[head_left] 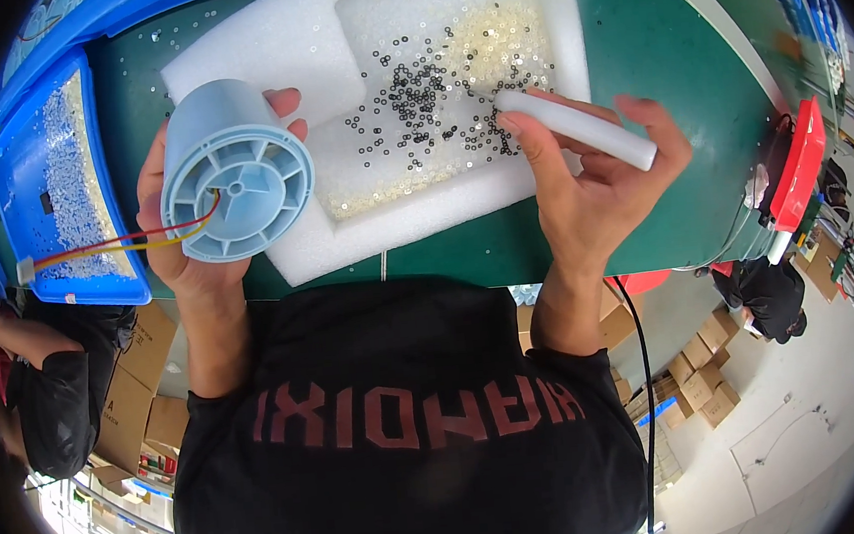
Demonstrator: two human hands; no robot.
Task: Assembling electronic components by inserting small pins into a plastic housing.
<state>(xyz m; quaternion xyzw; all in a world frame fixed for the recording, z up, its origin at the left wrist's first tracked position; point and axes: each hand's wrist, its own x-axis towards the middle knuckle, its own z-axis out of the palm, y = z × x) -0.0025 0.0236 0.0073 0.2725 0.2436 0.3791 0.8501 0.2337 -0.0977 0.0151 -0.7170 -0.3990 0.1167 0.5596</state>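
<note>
My left hand (205, 276) is wrapped round a pale blue cylindrical plastic housing (198, 134), tilted so its ribbed end faces me. Red and yellow wires (124, 241) come out of that end and run left to a small white connector (25, 270). In my right hand (592, 199), between thumb and fingers, is a white bar-shaped tool (587, 129) with a thin tip pointing left, over the foam tray. Below that tip, small black rings (416, 97) lie scattered in the white foam tray (307, 244). Many pale yellowish rings (500, 45) are heaped at its far right.
A blue tray (24, 178) with small clear and pale parts stands at the left of the green bench (671, 57). A red bin (799, 177) sits at the right edge. Other people (61, 396) are at both sides. A black cable (646, 380) hangs near my right arm.
</note>
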